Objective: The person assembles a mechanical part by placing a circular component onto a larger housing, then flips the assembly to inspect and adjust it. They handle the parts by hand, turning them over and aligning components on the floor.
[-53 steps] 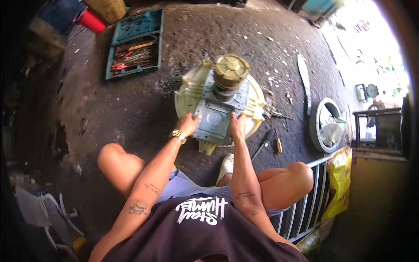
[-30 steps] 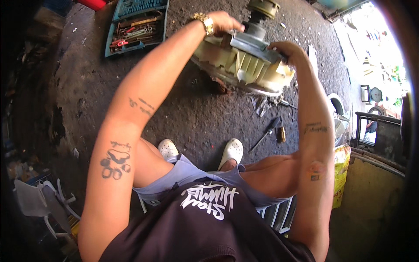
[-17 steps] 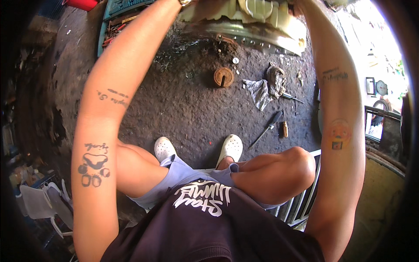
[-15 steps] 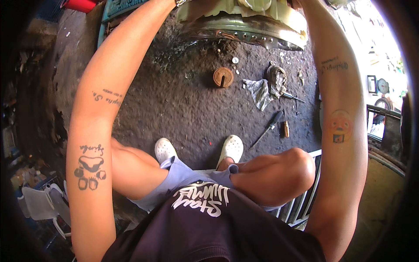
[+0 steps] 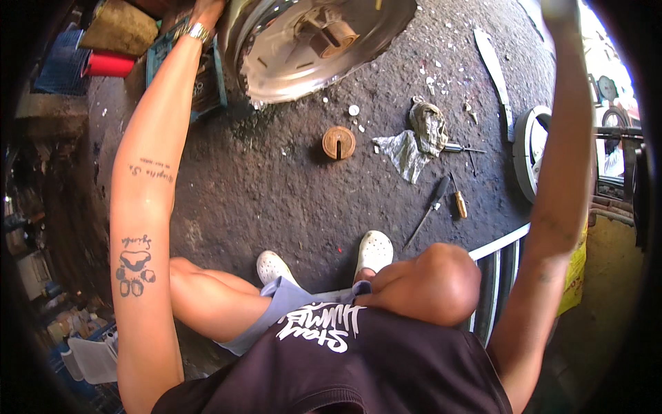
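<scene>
At the top edge my left hand (image 5: 207,10), with a metal watch on its wrist, is beside the rim of a large round metal drum (image 5: 276,76). Its fingers are cut off by the picture's edge, so its grip is hidden. The drum is tilted, showing a shiny dished face with a brown hub (image 5: 338,40) in the middle. My right hand (image 5: 560,8) is raised at the top right, apart from the drum. It is smeared by motion and partly out of view.
On the dark ground lie a brown slotted disc (image 5: 338,143), a crumpled rag (image 5: 427,130), a black-handled screwdriver (image 5: 437,193), a yellow-handled screwdriver (image 5: 460,205) and a long flat metal strip (image 5: 491,65). A grey ring (image 5: 525,155) stands at right, a teal crate (image 5: 155,65) at left.
The drum has tipped and shifted left, turning its dished face into view. My right hand has left it and swung right; my left hand has moved left.
</scene>
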The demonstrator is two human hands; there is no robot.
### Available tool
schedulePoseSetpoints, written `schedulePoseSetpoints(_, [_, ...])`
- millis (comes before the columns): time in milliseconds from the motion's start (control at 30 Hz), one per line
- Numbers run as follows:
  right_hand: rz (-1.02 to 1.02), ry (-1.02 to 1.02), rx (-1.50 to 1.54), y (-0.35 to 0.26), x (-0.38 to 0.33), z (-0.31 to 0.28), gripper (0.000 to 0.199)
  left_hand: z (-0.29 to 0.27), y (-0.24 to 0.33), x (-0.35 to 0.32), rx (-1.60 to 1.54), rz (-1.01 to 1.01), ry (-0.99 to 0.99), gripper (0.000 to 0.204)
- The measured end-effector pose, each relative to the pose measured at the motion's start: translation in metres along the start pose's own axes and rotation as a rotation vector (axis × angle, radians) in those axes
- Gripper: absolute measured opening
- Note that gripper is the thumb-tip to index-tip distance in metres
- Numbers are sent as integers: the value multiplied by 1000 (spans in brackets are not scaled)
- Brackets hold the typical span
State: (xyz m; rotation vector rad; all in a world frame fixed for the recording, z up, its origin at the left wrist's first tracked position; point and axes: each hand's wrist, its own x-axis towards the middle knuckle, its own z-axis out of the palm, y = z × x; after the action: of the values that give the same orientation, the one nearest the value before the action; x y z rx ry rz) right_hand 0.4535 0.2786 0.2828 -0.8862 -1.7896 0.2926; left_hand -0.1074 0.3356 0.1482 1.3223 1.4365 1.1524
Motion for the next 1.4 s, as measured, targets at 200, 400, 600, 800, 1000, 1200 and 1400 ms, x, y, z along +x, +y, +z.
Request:
schedulePoseSetpoints(200, [744,156,137,47,-266,114,17,-15,-48,-24,-157,-25,247,69])
schedulePoseSetpoints(400, [1079,14,322,38,-378,209,14,-23,-110,-106,-425,-209,479,73])
schedulePoseSetpoints(600, [1009,-77,263,43,-357,210,14,-14,-142,-144,-640,-251,983,81])
schedulePoseSetpoints(800, [963,-175,238,29,-248,226,20,28,-126,-177,-715,-294,1124,77])
schedulePoseSetpoints(1000, [613,-692,-44,46,-140,354,112,46,-149,-216,-676,-293,1144,70])
schedulePoseSetpoints(1200, [1180,-1045,355,40,-90,437,96,48,-169,-227,-389,-239,1218,66])
schedulePoseSetpoints(1400, [947,-691,174,44,-115,454,91,50,-174,-228,-410,-212,1251,69])
